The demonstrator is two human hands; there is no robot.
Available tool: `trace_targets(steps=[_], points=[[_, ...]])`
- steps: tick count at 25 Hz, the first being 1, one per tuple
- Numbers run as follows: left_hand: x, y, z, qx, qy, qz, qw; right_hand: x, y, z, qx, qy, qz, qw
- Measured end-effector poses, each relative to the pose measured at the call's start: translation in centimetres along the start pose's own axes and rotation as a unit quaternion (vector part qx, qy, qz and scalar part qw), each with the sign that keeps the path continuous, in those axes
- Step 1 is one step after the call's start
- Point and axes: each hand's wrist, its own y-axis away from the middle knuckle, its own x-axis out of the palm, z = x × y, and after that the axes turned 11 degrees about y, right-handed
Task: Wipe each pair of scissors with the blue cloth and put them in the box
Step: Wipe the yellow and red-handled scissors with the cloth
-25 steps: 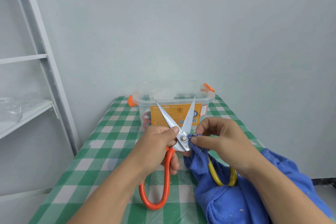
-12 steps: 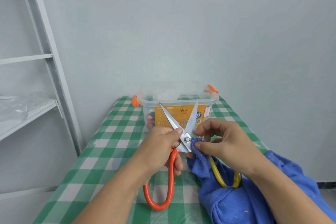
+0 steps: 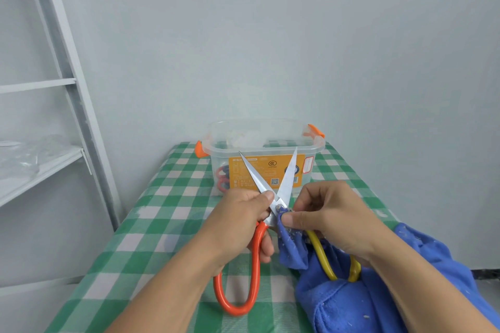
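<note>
Scissors [image 3: 255,177] with blades spread point toward the clear box [image 3: 316,143] at the far end — left hand [image 3: 240,222] grips the orange handle [image 3: 254,278]. Right hand [image 3: 332,219] pinches blue cloth [image 3: 351,303] against their pivot.

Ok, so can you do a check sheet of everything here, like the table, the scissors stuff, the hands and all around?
Surface: table under a green checked cover.
Job's things: scissors, blades open, one orange handle and one yellow; blue cloth bunched at the near right; clear box at the far end, open-topped, red handles inside.
Clutter: clear plastic on the shelf.
Hands: left hand grips the scissors at the orange handle; right hand pinches cloth onto the pivot.
Cables: nothing seen.
Surroundings: white shelf at left, plain wall behind.
</note>
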Motion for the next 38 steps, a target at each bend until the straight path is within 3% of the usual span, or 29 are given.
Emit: trace_targets(steps=[4,8,11,13,18,24,28,31,38], points=[[0.1,0.2,-0.1,0.001,0.023,-0.009,1.000,-0.5,-0.1,-0.6,0.001,-0.039,0.017,0.999],[0.1,0.1,-0.3,0.035,0.044,-0.031,0.998,-1.0,-0.1,-0.4,-0.054,-0.175,-0.084,0.980],[0.1,-0.1,-0.4,0.061,0.057,-0.064,0.994,-1.3,0.1,-0.5,-0.108,-0.226,-0.101,0.963],[0.1,-0.1,-0.4,0.082,0.069,-0.085,0.991,-0.7,0.3,-0.4,-0.141,-0.185,-0.116,0.966],[0.6,-0.2,-0.4,0.112,0.087,-0.116,0.983,0.2,0.4,-0.1,-0.174,-0.044,-0.263,0.948],[0.9,-0.2,-0.1,0.122,0.097,-0.125,0.980,1.8,0.4,-0.1,-0.228,-0.023,-0.180,0.957],[1.4,-0.4,0.5,0.110,0.091,-0.112,0.983,2.1,-0.1,-0.5,-0.287,0.076,-0.207,0.932],[1.7,-0.6,1.1,0.107,0.076,-0.100,0.986,2.5,-0.5,-0.7,-0.237,0.164,-0.228,0.930],[2.3,-0.5,1.9,0.105,0.055,-0.079,0.990,2.0,0.0,0.2,-0.134,0.184,-0.216,0.950]])
